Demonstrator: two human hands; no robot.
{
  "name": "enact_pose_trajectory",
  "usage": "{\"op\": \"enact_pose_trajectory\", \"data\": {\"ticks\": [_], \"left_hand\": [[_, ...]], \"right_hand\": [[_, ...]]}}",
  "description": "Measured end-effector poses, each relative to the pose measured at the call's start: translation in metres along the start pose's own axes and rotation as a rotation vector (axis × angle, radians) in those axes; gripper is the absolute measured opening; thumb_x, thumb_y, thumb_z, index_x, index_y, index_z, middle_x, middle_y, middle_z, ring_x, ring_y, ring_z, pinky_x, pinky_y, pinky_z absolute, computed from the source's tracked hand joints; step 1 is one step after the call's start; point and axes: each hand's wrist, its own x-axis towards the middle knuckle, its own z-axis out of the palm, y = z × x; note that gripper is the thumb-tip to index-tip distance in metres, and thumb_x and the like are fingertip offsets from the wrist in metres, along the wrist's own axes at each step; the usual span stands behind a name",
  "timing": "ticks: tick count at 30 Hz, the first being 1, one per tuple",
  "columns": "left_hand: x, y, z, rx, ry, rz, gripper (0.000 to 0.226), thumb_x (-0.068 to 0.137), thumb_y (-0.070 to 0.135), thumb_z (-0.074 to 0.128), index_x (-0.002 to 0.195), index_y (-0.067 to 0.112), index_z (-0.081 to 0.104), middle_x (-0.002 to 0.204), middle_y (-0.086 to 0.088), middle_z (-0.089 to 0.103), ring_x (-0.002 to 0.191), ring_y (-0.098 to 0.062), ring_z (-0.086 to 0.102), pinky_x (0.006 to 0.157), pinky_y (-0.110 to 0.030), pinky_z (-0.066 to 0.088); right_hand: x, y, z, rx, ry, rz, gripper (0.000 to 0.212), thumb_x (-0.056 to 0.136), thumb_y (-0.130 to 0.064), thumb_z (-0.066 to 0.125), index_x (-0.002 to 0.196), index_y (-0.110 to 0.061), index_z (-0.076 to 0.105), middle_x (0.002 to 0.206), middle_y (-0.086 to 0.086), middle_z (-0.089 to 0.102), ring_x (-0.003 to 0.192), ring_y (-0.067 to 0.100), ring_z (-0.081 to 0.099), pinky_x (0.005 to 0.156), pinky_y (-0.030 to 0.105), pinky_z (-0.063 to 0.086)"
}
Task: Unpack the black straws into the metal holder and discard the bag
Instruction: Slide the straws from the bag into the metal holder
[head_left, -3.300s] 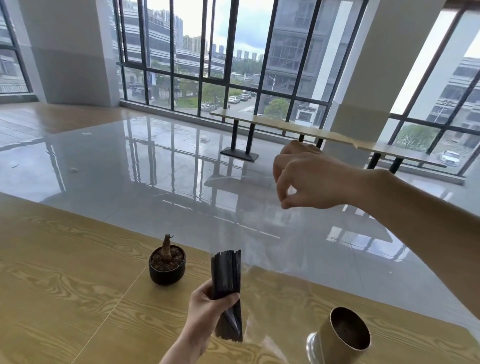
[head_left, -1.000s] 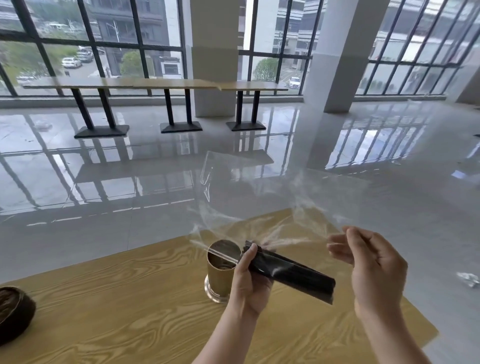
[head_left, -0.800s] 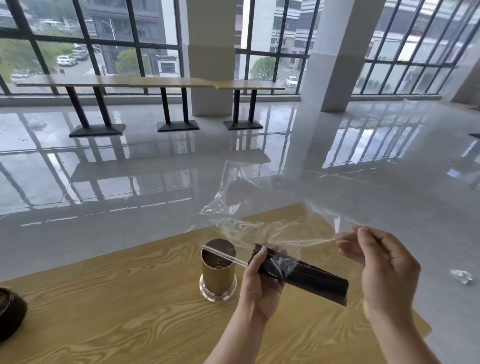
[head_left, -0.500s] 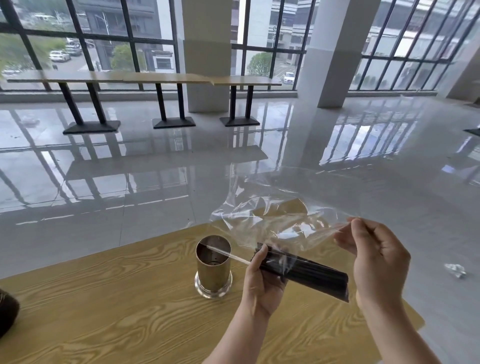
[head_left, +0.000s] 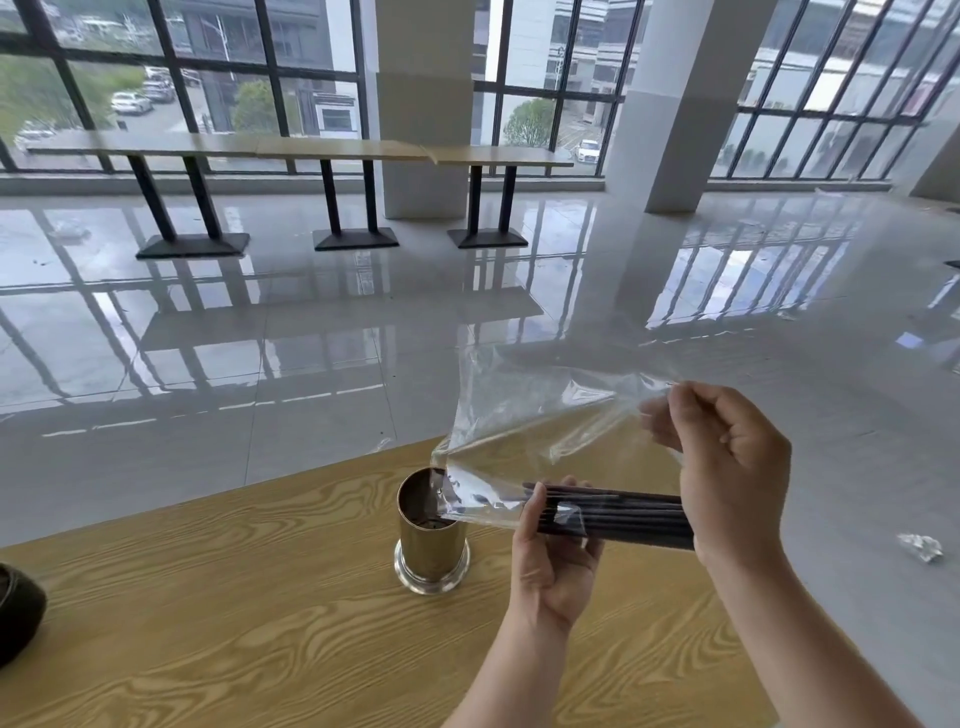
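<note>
A bundle of black straws (head_left: 623, 517) lies almost level in the air, and my left hand (head_left: 553, 556) grips it near its left end. The clear plastic bag (head_left: 540, 421) billows up and left from the bundle, its loose corner hanging over the metal holder's mouth. My right hand (head_left: 727, 467) pinches the bag's upper right edge and hides the straws' right end. The brass-coloured metal holder (head_left: 431, 540) stands upright on the wooden table (head_left: 234, 597), just left of my left hand.
A dark round plant pot (head_left: 18, 618) sits at the table's left edge. The table's far edge runs diagonally behind the holder, with glossy floor beyond. A crumpled scrap (head_left: 922, 545) lies on the floor at right. Long tables and columns stand by the windows.
My right hand has risen and pulled the bag up off the straws. The bundle has swung from a downward slant to nearly level, and more bare straws now show.
</note>
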Motion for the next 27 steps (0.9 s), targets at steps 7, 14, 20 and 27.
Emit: {"op": "enact_pose_trajectory", "data": {"ticks": [7, 14, 20, 27], "left_hand": [[0.004, 0.005, 0.005, -0.050, -0.011, 0.012, 0.008, 0.083, 0.023, 0.073, 0.089, 0.017, 0.074, 0.100, -0.007, 0.078, 0.093, -0.025, 0.075, 0.081, -0.040, 0.055], [0.007, 0.011, 0.010, -0.078, -0.020, 0.016, 0.010, 0.084, 0.022, 0.071, 0.092, 0.016, 0.069, 0.095, -0.009, 0.078, 0.087, -0.025, 0.077, 0.095, -0.042, 0.052], [0.010, 0.013, 0.015, -0.108, -0.022, 0.041, 0.015, 0.080, 0.018, 0.074, 0.093, 0.013, 0.069, 0.095, -0.012, 0.078, 0.083, -0.027, 0.078, 0.073, -0.037, 0.063], [0.010, 0.017, 0.014, -0.093, -0.040, 0.059, 0.010, 0.084, 0.021, 0.070, 0.088, 0.014, 0.066, 0.091, -0.010, 0.077, 0.080, -0.026, 0.077, 0.069, -0.035, 0.062]], "right_hand": [[0.009, -0.010, 0.022, -0.095, -0.100, -0.095, 0.015, 0.101, -0.029, 0.059, 0.093, -0.025, 0.071, 0.083, -0.007, 0.078, 0.078, 0.012, 0.076, 0.074, 0.044, 0.063], [0.014, -0.016, 0.029, -0.123, -0.162, -0.106, 0.013, 0.102, -0.027, 0.059, 0.100, -0.022, 0.071, 0.086, -0.007, 0.078, 0.080, 0.011, 0.076, 0.076, 0.048, 0.063], [0.016, -0.018, 0.013, -0.281, -0.300, -0.093, 0.044, 0.094, -0.050, 0.057, 0.126, -0.020, 0.064, 0.112, -0.008, 0.075, 0.108, 0.004, 0.070, 0.094, 0.034, 0.056], [-0.017, 0.016, -0.051, -0.423, -0.326, 0.104, 0.079, 0.082, -0.082, 0.045, 0.134, -0.024, 0.058, 0.127, -0.007, 0.066, 0.119, 0.010, 0.062, 0.098, 0.034, 0.048]]}}
